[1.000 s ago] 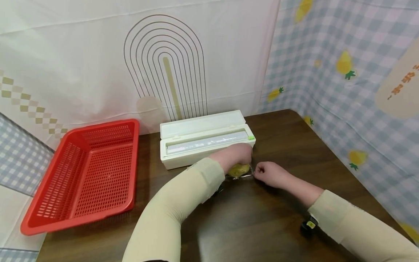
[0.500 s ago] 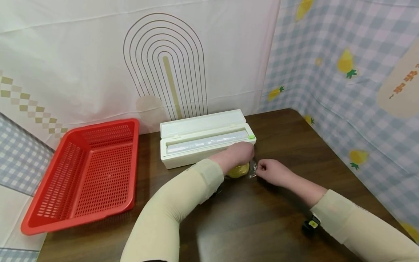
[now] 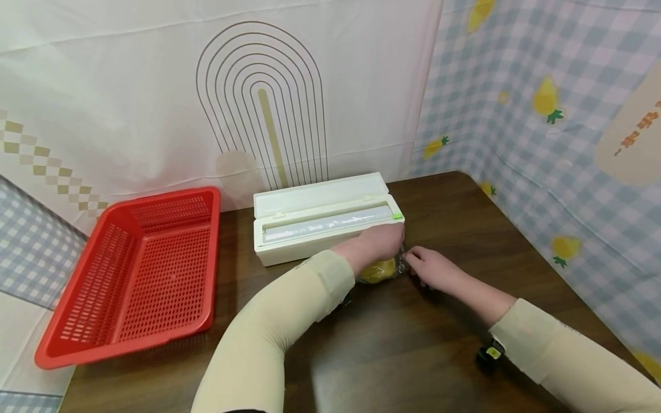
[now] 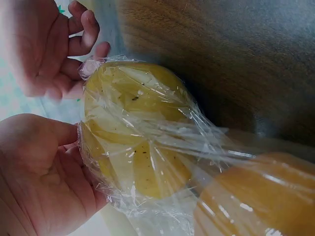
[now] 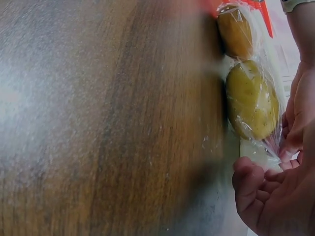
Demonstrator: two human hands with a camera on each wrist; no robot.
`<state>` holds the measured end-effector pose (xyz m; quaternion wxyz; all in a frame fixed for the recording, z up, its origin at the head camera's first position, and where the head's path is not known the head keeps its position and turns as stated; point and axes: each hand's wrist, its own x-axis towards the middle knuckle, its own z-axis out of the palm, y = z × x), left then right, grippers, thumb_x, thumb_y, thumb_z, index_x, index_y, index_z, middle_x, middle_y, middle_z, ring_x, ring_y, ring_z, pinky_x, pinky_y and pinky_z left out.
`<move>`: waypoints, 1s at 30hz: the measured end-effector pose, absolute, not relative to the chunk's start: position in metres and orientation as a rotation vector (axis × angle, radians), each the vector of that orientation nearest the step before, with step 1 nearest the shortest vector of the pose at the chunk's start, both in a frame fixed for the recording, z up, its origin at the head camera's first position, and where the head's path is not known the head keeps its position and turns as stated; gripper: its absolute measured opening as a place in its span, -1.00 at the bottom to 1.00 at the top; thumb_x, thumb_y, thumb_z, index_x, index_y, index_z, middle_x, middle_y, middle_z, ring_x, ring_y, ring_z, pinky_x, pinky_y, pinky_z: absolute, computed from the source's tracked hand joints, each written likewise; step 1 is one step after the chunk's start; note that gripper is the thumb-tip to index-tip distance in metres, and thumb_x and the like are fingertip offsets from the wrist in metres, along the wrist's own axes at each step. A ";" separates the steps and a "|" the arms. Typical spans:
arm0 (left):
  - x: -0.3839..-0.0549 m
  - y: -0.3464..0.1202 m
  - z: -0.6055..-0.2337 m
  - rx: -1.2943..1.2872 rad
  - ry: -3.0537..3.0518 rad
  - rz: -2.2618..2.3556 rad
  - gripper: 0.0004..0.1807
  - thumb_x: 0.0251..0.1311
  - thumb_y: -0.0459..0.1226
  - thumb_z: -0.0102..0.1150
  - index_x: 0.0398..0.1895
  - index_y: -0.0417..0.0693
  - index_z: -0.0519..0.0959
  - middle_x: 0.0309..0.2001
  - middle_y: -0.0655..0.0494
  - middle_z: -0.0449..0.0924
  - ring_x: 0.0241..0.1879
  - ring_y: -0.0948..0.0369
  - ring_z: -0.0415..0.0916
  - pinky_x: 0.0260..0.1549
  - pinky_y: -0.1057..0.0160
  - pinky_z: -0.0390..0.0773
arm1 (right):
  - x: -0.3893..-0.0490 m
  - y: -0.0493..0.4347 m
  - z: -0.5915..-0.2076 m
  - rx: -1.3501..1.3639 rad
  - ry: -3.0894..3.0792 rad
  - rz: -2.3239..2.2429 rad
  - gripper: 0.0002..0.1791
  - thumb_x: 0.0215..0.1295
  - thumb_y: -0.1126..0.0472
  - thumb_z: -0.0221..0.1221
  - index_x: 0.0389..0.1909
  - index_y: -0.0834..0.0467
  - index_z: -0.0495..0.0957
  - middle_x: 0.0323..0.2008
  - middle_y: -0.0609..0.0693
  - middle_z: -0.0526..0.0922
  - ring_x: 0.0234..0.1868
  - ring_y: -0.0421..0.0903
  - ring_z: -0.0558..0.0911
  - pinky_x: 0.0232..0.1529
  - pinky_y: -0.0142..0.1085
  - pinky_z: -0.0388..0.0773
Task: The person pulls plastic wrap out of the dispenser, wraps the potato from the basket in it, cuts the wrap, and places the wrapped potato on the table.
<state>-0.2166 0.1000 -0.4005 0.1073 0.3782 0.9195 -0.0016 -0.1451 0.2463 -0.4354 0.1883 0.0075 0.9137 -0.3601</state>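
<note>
A yellow-brown potato (image 4: 140, 132) lies under clear, wrinkled cling film (image 4: 152, 169). A second potato (image 5: 235, 32) shows beside it in both wrist views, under the same film. My left hand (image 3: 379, 241) reaches across the near potato and hides part of it in the head view; its thumb and fingers pinch the film at the potato's right end (image 5: 253, 101). My right hand (image 3: 434, 269) is just right of that end, fingers loosely bent and apart, fingertips at the gathered film edge. In the left wrist view the right hand (image 4: 39, 54) shows above the left.
Behind the hands stands a white cling film box (image 3: 289, 252), its lid raised and a roll (image 3: 330, 222) inside. A red perforated basket (image 3: 212, 275) is on the left of the dark wooden table (image 3: 382, 355). Printed cloths hang behind and at the right.
The film at the potato's right end has gone from a stretched edge to a gathered bunch. My right hand has loosened its pinch and its fingers have spread. My left hand has shifted slightly right.
</note>
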 end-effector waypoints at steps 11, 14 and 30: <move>-0.222 0.097 -0.402 1.053 2.616 0.124 -0.77 0.49 -0.25 -0.11 -0.05 -0.05 0.57 -0.16 0.15 0.62 -0.21 0.28 0.52 -0.12 0.37 0.51 | -0.154 0.251 -0.449 -0.024 2.493 -1.012 -0.54 0.43 -0.16 0.07 -0.15 0.20 0.54 -0.46 0.04 0.57 -0.62 -0.09 0.50 -0.62 -0.25 0.44; -0.222 0.098 -0.401 1.070 2.569 0.050 -0.72 0.49 -0.26 -0.13 -0.11 -0.06 0.63 -0.18 0.14 0.63 -0.23 0.26 0.51 -0.13 0.36 0.49 | -0.154 0.251 -0.451 -0.049 2.465 -1.057 -0.63 0.45 -0.06 0.08 -0.35 0.19 0.52 -0.50 0.02 0.55 -0.65 -0.11 0.48 -0.64 -0.28 0.40; -0.216 0.087 -0.394 0.836 2.639 0.019 -0.87 0.31 -0.28 0.06 -0.29 -0.01 0.61 -0.22 0.11 0.63 -0.27 0.21 0.53 -0.19 0.26 0.53 | -0.148 0.251 -0.451 -0.091 2.451 -1.216 -0.84 0.39 0.27 0.09 -0.38 0.26 0.48 -0.50 0.09 0.61 -0.53 -0.09 0.63 -0.52 -0.20 0.62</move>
